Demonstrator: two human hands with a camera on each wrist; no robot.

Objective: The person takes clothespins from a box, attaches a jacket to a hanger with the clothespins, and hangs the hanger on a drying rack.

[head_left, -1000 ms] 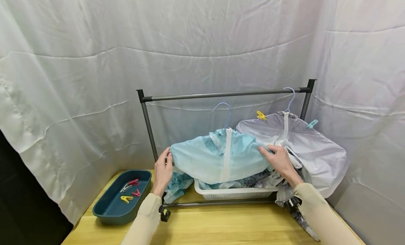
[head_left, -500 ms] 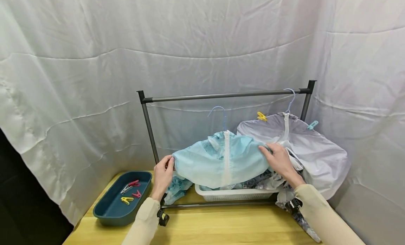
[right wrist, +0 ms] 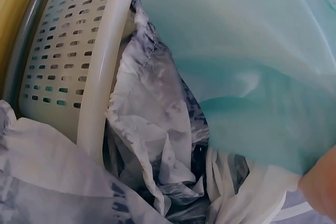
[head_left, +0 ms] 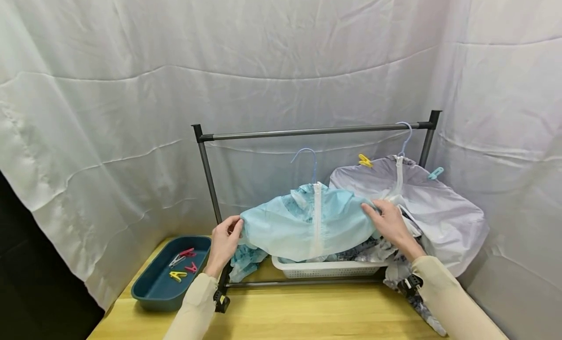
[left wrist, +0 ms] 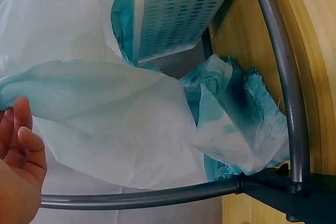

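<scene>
Under the rack bar (head_left: 307, 131), above the white basket (head_left: 325, 269), a light blue jacket (head_left: 307, 223) on a blue hanger (head_left: 306, 157) is being held spread between both hands. Left hand (head_left: 225, 242) is pinching the jacket's left shoulder edge, cloth lying between thumb and curled fingers (head_left: 234, 226). Right hand (head_left: 388, 222) is gripping the right shoulder, fingers bent over the fabric. Beside it, a grey jacket (head_left: 421, 198) is hanging with yellow (head_left: 363, 160) and teal pegs (head_left: 435, 172). More pegs are lying in the teal tray (head_left: 158, 291).
</scene>
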